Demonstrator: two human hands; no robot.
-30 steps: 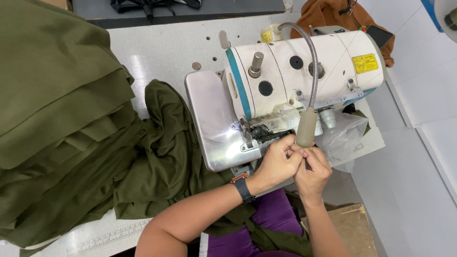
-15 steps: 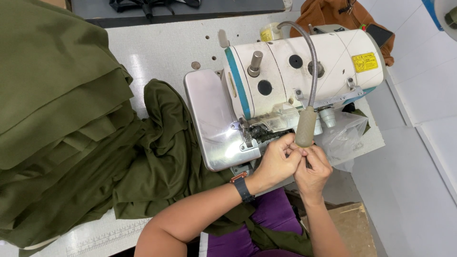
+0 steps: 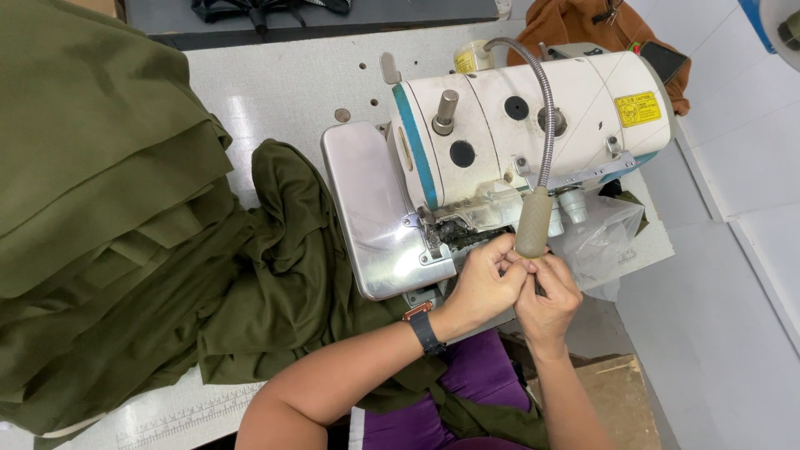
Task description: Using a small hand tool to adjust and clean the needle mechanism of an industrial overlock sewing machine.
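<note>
A white overlock sewing machine (image 3: 517, 133) with a teal stripe stands on the grey table (image 3: 275, 92). My left hand (image 3: 482, 290), with a dark watch on its wrist, and my right hand (image 3: 547, 307) meet at the machine's front, just below the padded end of the gooseneck lamp (image 3: 533, 223). The fingers of both hands are pinched together and touching. A thin dark tool (image 3: 538, 287) shows between them, in my right hand's fingers. Whatever my left fingertips pinch is too small to see. Olive green fabric (image 3: 283, 275) lies bunched left of the machine's shiny plate (image 3: 371, 225).
A tall stack of folded olive fabric (image 3: 92, 192) fills the left side. A clear plastic bag (image 3: 600, 242) hangs at the machine's right. A brown bag (image 3: 583, 21) sits behind it. A cardboard box (image 3: 600, 392) is on the floor by my right arm.
Both hands stay together at the same spot under the lamp; only the fingers shift slightly.
</note>
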